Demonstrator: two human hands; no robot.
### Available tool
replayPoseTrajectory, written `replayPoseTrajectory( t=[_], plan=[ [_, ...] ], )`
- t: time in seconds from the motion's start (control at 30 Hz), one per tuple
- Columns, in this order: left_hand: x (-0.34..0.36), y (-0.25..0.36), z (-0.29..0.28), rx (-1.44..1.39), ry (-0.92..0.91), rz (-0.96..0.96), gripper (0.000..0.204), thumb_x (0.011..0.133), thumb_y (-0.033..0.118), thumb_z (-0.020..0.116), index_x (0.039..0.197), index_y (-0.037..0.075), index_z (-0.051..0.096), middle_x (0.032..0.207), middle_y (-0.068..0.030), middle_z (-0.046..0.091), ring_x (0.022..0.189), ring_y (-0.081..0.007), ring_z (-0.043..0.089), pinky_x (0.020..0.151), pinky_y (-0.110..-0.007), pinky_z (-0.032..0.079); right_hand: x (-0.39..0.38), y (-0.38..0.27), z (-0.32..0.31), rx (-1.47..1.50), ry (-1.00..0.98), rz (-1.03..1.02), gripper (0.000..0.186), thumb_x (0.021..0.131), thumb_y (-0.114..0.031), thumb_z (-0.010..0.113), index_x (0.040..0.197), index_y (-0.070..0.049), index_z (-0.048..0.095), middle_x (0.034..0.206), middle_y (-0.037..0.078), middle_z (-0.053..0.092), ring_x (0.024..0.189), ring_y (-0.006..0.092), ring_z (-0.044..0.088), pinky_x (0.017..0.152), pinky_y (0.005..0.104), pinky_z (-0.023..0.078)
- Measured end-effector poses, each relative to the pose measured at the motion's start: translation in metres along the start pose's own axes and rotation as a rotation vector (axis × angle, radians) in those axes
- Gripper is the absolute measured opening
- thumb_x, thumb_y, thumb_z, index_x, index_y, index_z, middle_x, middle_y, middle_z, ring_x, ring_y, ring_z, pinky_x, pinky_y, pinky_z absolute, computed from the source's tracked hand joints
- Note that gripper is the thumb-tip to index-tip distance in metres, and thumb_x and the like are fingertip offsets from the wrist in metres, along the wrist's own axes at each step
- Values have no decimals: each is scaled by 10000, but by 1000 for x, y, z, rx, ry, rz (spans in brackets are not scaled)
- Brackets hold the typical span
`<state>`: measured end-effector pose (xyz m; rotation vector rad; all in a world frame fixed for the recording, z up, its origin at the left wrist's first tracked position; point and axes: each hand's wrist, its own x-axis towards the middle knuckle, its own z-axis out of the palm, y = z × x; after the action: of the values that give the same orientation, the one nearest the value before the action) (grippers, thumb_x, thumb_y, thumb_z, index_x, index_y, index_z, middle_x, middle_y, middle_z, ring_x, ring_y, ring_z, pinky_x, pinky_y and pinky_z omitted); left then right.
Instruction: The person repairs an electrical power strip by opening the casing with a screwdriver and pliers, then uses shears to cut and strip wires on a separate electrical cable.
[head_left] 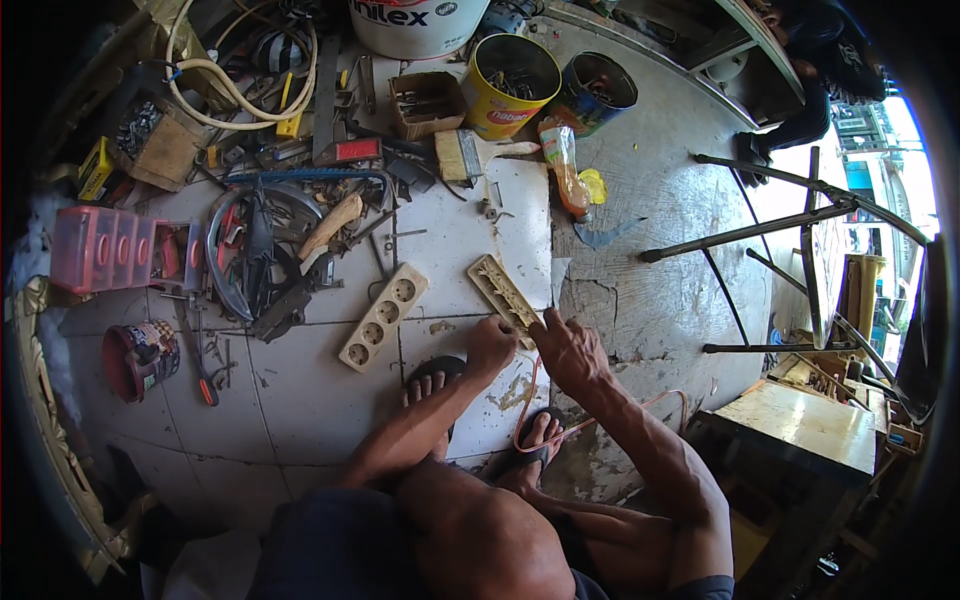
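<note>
The opened back part of a cream power strip (497,288) lies tilted on the floor tiles, its inner contacts showing. At its near end my left hand (492,346) is closed, fingers curled. Beside it my right hand (572,355) bends its fingers over the same end; what either hand pinches is hidden. A thin copper-coloured cable (600,421) runs down from between my hands, then loops past my right foot and under my right forearm. To the left, the matching socket cover (384,318) lies face up with its round outlets showing.
Loose tools, a hacksaw (300,178) and a wooden-handled tool (330,226) crowd the left side. A paintbrush (458,156), yellow can (510,85) and orange bottle (568,180) stand or lie beyond. Folding metal legs (750,232) and a wooden bench (795,425) are at right.
</note>
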<state>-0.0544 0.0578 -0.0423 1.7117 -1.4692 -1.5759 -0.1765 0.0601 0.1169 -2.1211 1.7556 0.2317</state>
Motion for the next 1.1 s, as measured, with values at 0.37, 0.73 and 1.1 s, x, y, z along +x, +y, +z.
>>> replayPoseTrajectory(
  t=[0.37, 0.73, 1.1],
  plan=[
    [-1, 0, 2, 26, 20, 47, 194, 772, 215, 741, 784, 28, 691, 740, -177, 711, 749, -361, 717, 691, -435, 558, -5, 13, 12, 13, 3, 61, 161, 947, -142, 526, 900, -15, 612, 1007, 207, 594, 929, 368, 624, 784, 488, 551],
    [-3, 4, 2, 32, 16, 43, 166, 785, 186, 723, 799, 25, 688, 755, -180, 716, 750, -352, 723, 687, -427, 557, -5, 16, 15, 35, 26, 40, 154, 933, -126, 531, 877, -11, 617, 1002, 207, 604, 915, 365, 626, 769, 472, 558],
    [-6, -7, 8, 15, 62, 137, 131, 823, 130, 699, 864, 32, 621, 766, -174, 691, 756, -390, 695, 669, -448, 535, -4, 11, 14, 33, 83, 18, 76, 869, -59, 589, 899, 12, 591, 943, 202, 591, 895, 373, 625, 742, 472, 554]
  ],
)
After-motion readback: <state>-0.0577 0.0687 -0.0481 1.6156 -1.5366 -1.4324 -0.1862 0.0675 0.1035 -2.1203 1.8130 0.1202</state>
